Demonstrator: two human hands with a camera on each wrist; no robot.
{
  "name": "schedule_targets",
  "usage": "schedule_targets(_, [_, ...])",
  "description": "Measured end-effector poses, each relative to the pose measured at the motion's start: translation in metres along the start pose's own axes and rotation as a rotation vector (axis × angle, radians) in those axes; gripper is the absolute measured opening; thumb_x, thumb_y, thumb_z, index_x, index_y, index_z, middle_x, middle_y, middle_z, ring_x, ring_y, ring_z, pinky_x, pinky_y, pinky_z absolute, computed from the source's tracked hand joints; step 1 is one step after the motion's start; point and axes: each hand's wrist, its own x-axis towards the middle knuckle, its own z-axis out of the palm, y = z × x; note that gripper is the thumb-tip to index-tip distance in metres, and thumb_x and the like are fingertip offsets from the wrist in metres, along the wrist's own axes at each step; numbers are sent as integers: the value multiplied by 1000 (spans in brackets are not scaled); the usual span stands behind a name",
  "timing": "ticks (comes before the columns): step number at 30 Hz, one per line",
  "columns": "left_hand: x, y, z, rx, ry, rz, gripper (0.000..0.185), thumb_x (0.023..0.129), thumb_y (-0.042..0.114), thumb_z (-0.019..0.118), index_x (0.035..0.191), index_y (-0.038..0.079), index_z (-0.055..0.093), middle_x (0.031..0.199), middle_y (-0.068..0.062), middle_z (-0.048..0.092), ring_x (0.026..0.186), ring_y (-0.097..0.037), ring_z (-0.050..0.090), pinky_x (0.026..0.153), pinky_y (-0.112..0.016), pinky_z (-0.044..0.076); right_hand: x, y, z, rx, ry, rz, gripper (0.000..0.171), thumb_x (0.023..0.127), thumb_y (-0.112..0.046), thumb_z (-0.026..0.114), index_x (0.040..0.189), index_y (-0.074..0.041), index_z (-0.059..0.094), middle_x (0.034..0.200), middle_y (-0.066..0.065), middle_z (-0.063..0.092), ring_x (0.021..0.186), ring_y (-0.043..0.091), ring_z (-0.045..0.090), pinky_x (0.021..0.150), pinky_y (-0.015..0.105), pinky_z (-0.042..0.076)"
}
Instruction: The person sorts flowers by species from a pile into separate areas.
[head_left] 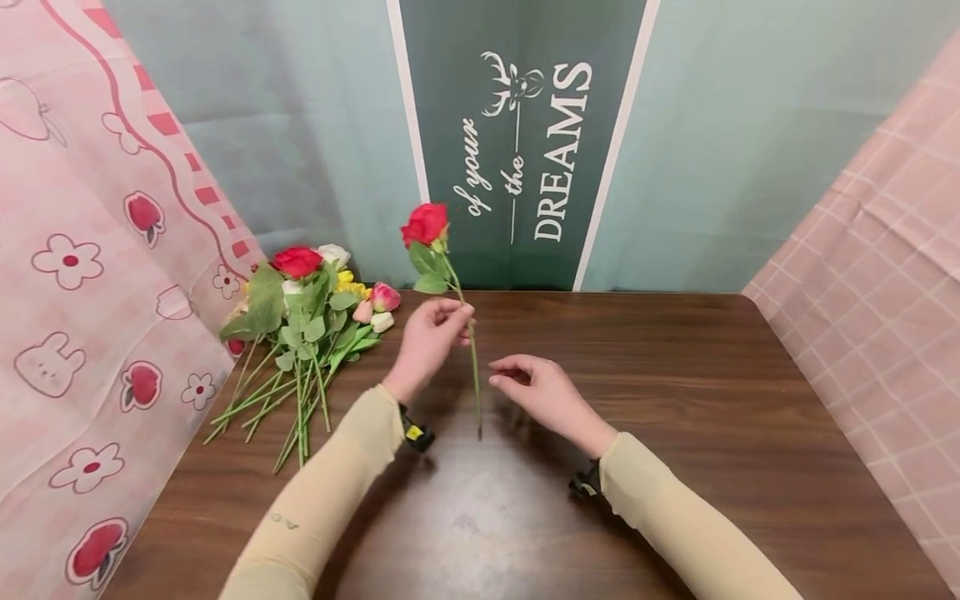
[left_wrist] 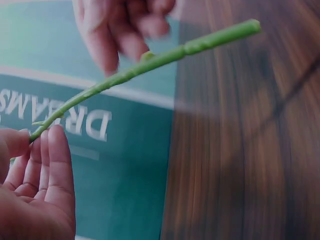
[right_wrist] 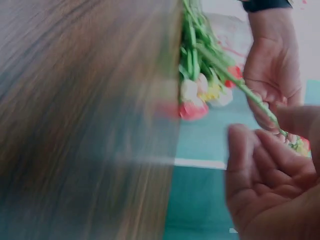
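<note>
A red rose [head_left: 425, 225] with green leaves stands nearly upright above the table, its bloom at the top. My left hand [head_left: 433, 342] pinches the stem between thumb and fingertips, below the leaves. In the left wrist view the bare green stem [left_wrist: 165, 58] runs out from those fingertips to its cut end. To the right of the stem, my right hand [head_left: 543, 392] hovers with loosely bent fingers and holds nothing. In the right wrist view a small gap shows between its thumb and fingers [right_wrist: 240, 150]. The bloom is mostly hidden there.
On the left of the brown wooden table [head_left: 675, 400] lies a pile of flowers [head_left: 307, 325], red, white, yellow and pink, stems toward me. A green printed cloth [head_left: 517, 167] hangs behind. Pink cloths [head_left: 97, 250] border both sides.
</note>
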Motion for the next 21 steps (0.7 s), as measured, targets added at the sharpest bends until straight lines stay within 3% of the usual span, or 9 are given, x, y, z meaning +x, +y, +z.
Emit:
schedule_targets(4, [-5,-10,32,-74,-46,-3,21,98,17,72,107,-1,67,95,-21,72,75,-18,69,74,-40,62,-11,9,-9,41,-3,38,25,96,-25,74,115,-9,75,101,-1,74,87,18,68,75,33,56])
schedule_targets(8, [-8,-15,49,-103,-86,-7,20,97,15,73,106,-1,65,93,-15,73,76,-19,69,74,-40,63,-21,16,-13,99,23,90,18,95,-19,75,106,-5,75,90,3,74,76,30,69,67,40,58])
schedule_targets(13, [-14,-17,56,-94,-104,-19,25,96,18,75,108,0,64,96,-15,73,78,-20,70,77,-44,62,-24,18,-13,163,45,135,16,95,-17,75,102,-3,73,82,6,73,71,32,68,67,52,59])
schedule_targets(21, [-19,-24,59,-113,-101,-64,30,94,21,77,109,0,62,97,-14,71,75,-19,71,80,-51,61,-22,24,-13,197,108,172,20,93,-17,77,102,-1,71,81,10,72,68,27,69,66,44,61])
